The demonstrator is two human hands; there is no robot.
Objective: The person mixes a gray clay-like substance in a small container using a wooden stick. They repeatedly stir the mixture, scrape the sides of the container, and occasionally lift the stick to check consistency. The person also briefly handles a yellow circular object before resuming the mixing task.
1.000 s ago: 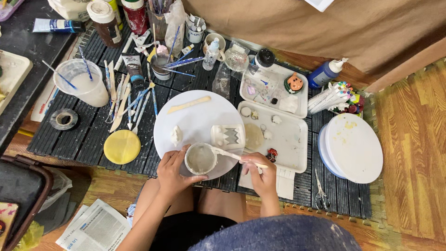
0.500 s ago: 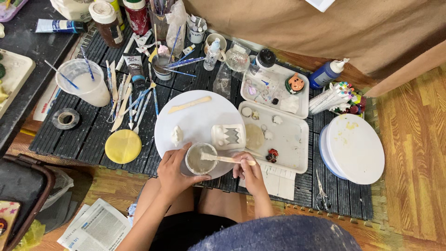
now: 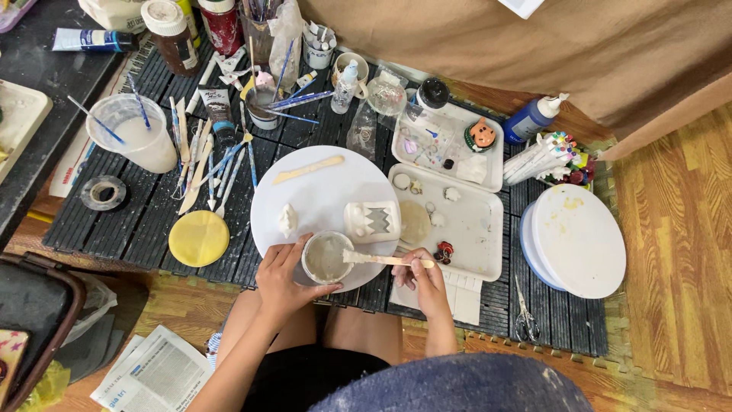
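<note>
Grey-white slip fills the small cup (image 3: 326,258) that my left hand (image 3: 286,278) grasps from its left side, fingers curled round the wall and thumb near the rim. My right hand (image 3: 424,278) is closed in a pinch grip on the wooden stick (image 3: 387,260), whose coated end lies across the cup mouth and dips into the mix. The cup rests on the near edge of the round white board (image 3: 320,191), directly ahead of my left hand and to the left of my right. Just beyond the stick, touching the same board, sits the white moulded piece (image 3: 372,221) with the jagged cut-out; a small white figure (image 3: 287,220) stands just above my left fingers. To the right of my right hand lies the white tray (image 3: 473,236) with small castings and a red-and-black bead piece (image 3: 443,252) close to my knuckles. Risks, as I judge them: the cup sits close to the board's near rim, so a hard stir against the wall could tip it toward my lap. A loaded stick lifted quickly could drip onto the moulded piece or the tray. My right wrist passes near the small castings; a wide stroke could scatter them. A loose left grip would let the cup turn with the stick and slop the mix.
</note>
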